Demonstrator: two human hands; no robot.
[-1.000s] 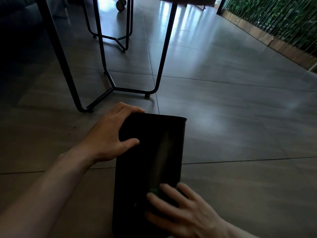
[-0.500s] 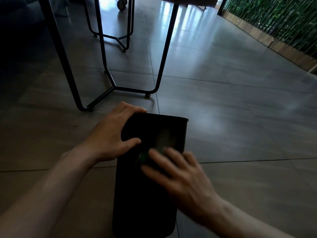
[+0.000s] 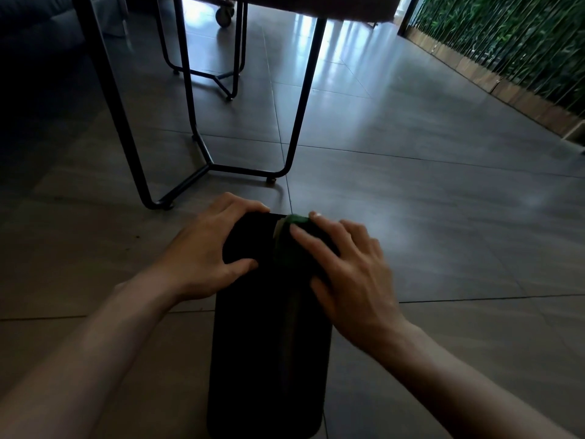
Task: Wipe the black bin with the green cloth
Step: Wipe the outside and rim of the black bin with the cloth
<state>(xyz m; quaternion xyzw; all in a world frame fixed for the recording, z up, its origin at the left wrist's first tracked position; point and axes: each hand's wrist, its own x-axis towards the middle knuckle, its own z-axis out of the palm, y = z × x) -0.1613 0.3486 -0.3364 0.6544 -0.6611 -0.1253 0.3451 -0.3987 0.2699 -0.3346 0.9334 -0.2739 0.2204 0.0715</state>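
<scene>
The black bin [image 3: 269, 359] lies on its side on the tiled floor, its length running away from me. My left hand [image 3: 202, 251] grips the bin's far left edge, fingers curled over the end and thumb on the upper side. My right hand [image 3: 345, 270] presses the green cloth [image 3: 289, 245] flat on the bin's upper side near its far end, fingers spread and mostly straight. Only a small part of the cloth shows beyond the fingertips; the rest is hidden under the hand.
Black metal table legs [image 3: 294, 122] with a floor-level frame stand just beyond the bin. A second leg frame [image 3: 218, 74] and a caster wheel [image 3: 224, 15] sit further back. A green plant screen [image 3: 522, 42] with a wooden base runs along the right.
My right hand has slid the cloth along the bin from the near end to the far end. My left hand has kept its hold on the far edge.
</scene>
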